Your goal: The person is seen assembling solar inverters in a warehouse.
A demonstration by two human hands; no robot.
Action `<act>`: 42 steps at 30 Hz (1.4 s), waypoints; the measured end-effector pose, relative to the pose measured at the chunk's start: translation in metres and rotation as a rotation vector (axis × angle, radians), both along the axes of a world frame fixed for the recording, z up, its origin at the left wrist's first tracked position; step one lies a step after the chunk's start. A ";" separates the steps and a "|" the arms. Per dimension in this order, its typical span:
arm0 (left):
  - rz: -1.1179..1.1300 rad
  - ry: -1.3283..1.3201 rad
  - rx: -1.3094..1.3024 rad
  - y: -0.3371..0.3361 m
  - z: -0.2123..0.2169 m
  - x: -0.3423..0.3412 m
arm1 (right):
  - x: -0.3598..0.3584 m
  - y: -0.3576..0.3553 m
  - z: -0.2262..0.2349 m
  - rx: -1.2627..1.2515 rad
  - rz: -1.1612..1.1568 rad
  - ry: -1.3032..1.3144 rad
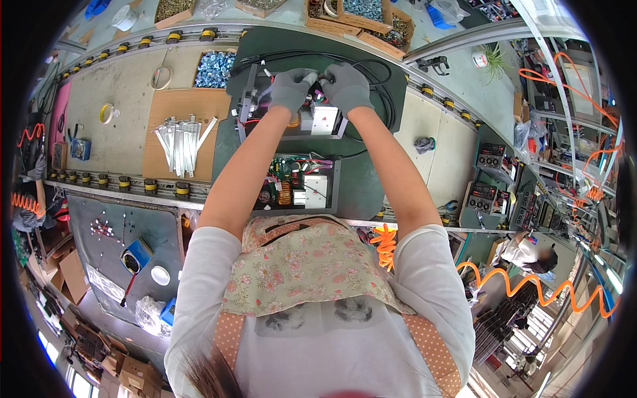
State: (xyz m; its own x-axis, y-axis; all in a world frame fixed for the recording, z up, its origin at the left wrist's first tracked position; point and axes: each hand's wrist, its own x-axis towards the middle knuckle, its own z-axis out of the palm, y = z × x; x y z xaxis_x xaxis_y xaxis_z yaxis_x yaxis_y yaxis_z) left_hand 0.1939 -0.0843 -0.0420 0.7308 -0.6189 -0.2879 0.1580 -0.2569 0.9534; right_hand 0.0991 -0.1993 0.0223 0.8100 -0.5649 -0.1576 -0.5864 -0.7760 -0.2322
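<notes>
My left hand [292, 89], in a grey glove, reaches over the far open electronics chassis [292, 130]. Its fingers are pinched together, and what they hold is too small to make out. Beside it, my right hand [347, 89], gloved alike, has its fingers curled close over the same chassis. Whatever lies in them is hidden. A white box-shaped part [324, 121] and several thin wires show below the hands. Black cable [386, 99] loops around the right hand's side. Nearer to me, a second open chassis [310, 187] holds a green circuit board; no hand touches it.
Both units rest on a dark green board [361, 182] across a roller line. To the left lie metal strips [180, 146] on cardboard and a box of blue parts [215, 69]. Trays of small parts [361, 10] stand at the back. An orange coiled hose [531, 292] hangs right.
</notes>
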 end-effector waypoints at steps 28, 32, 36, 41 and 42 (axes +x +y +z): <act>-0.020 0.053 0.037 -0.002 0.008 0.001 | 0.005 -0.021 -0.001 0.330 -0.119 -0.010; -0.011 -0.028 0.119 -0.005 0.013 -0.002 | 0.002 -0.026 -0.009 0.394 -0.187 0.015; 0.026 0.020 0.043 0.000 0.005 0.002 | 0.016 0.009 0.020 -0.117 0.027 0.144; 0.012 0.021 0.020 0.002 0.008 0.004 | 0.013 0.020 0.016 -0.526 0.256 0.176; 0.001 0.005 0.018 0.001 0.009 0.004 | 0.010 0.020 0.015 -0.526 0.260 0.179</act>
State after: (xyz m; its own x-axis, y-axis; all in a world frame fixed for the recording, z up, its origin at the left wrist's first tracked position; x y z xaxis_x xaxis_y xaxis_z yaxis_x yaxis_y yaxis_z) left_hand 0.1981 -0.0833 -0.0328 0.7297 -0.6129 -0.3031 0.1634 -0.2741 0.9477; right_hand 0.1095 -0.1792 0.0371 0.9184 -0.3913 -0.0576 -0.3569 -0.8827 0.3055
